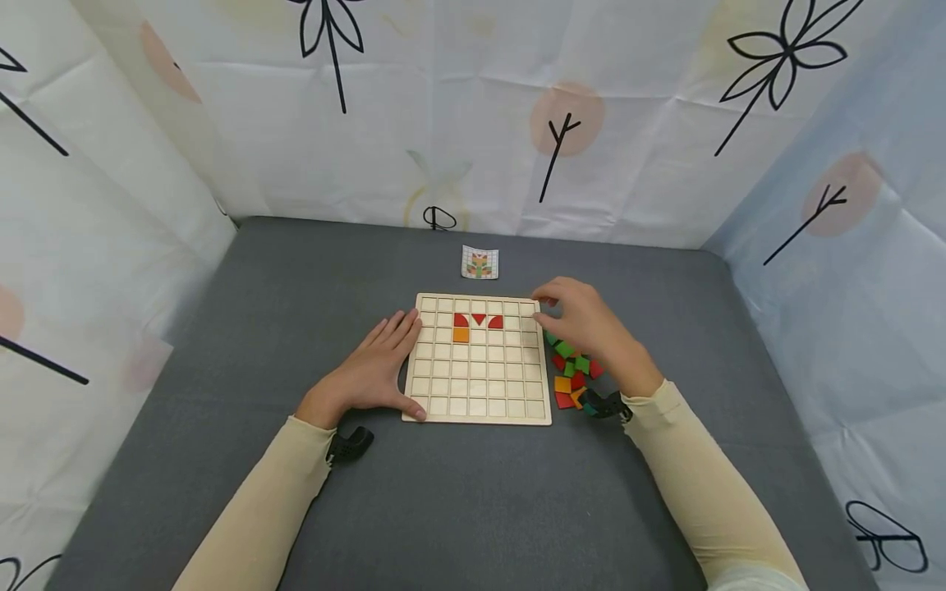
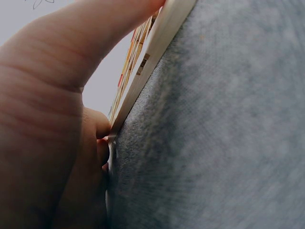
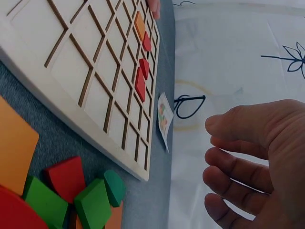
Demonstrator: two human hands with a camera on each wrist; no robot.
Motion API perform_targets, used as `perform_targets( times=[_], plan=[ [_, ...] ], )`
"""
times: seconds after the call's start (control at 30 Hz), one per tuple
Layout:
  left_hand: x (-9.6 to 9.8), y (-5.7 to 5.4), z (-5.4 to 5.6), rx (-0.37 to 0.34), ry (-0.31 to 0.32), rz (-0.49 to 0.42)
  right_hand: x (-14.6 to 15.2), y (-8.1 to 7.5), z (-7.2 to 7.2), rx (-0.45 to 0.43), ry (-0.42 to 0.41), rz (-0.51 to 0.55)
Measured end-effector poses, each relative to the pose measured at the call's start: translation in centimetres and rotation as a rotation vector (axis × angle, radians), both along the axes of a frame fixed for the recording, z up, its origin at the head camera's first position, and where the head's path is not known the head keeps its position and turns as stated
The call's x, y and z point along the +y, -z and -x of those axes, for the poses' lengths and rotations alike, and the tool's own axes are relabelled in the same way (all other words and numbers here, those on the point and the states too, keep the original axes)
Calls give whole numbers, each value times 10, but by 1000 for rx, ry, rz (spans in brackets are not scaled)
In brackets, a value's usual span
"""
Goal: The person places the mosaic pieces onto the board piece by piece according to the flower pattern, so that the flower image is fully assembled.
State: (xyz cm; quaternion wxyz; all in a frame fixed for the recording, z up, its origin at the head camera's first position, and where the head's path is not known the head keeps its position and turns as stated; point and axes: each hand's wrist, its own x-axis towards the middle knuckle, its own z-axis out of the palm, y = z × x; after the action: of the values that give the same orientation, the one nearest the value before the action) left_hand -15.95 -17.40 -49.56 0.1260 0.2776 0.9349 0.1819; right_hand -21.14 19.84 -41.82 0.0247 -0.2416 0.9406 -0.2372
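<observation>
A pale wooden grid board (image 1: pixel 477 371) lies on the grey table. In its upper rows sit a red rounded piece (image 1: pixel 460 320), a red triangle (image 1: pixel 479 318), a second red rounded piece (image 1: pixel 496 322) and, under the first, an orange square (image 1: pixel 461 335). Along the board's left side rests my left hand (image 1: pixel 375 369), fingers extended at the edge and thumb at the lower left corner. My right hand (image 1: pixel 587 318) hovers by the upper right corner, its fingers loosely bent; the right wrist view shows nothing between thumb and fingers (image 3: pixel 224 160).
Right of the board, beneath my right forearm, lies a loose pile of red, green and orange pieces (image 1: pixel 579 379). A small pattern card (image 1: pixel 479 263) lies beyond the board's far edge. White printed cloth (image 1: pixel 473 123) hangs behind and at both sides of the table.
</observation>
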Motion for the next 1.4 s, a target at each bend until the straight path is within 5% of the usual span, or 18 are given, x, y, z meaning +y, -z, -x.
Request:
perform_targets(
  times=[1.4],
  plan=[
    [2,-2,-1,-1,-3,5,52,13,-2,-36,70,-8]
  ],
)
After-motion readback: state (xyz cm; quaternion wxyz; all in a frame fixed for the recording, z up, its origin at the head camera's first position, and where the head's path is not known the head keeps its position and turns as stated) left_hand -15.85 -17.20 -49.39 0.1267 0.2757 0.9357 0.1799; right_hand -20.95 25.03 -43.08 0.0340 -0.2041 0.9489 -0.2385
